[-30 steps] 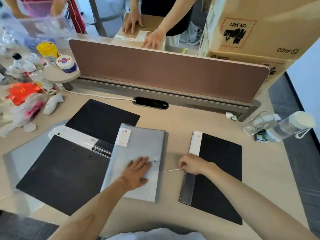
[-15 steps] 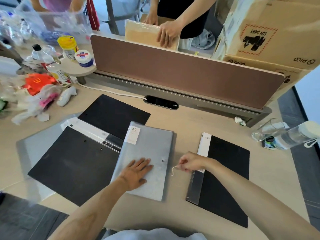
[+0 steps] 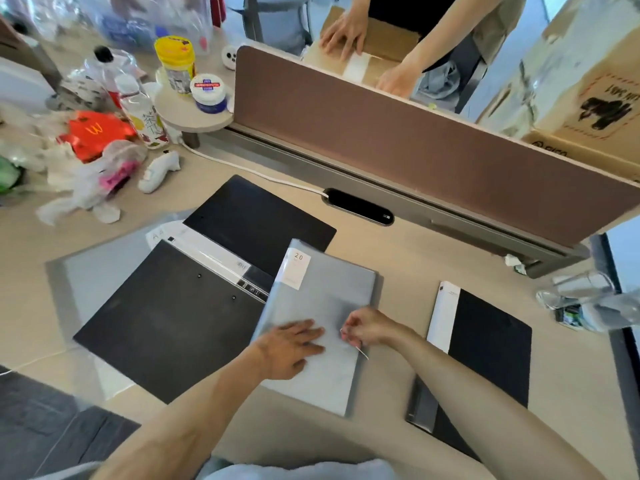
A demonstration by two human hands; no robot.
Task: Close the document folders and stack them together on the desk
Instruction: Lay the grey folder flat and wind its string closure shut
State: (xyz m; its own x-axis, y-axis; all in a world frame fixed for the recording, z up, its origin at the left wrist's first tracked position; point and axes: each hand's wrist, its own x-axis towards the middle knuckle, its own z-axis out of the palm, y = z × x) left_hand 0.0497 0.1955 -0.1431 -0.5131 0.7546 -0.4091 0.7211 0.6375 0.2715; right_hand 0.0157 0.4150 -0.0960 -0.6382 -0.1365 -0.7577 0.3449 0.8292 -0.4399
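Observation:
A closed grey folder (image 3: 325, 296) with a white "20" label lies in the middle of the desk. My left hand (image 3: 294, 344) rests flat on its cover. My right hand (image 3: 363, 327) pinches the folder's thin white closure string (image 3: 360, 351) just above the cover, near its right edge. To the left an open black folder (image 3: 180, 306) with a white spine lies spread out, partly under the grey one and on top of another grey folder (image 3: 86, 271). A closed black folder (image 3: 485, 355) with a white spine lies to the right.
A brown divider panel (image 3: 415, 140) runs along the back of the desk (image 3: 398, 265). Bottles, jars and plastic bags crowd the far left. A clear water bottle (image 3: 588, 299) lies at the right edge. Another person's hands handle a cardboard box (image 3: 374, 43) behind the divider.
My right hand has moved left with the string, from beside the grey folder to over its cover. My left hand stays flat on the folder. The view has shifted.

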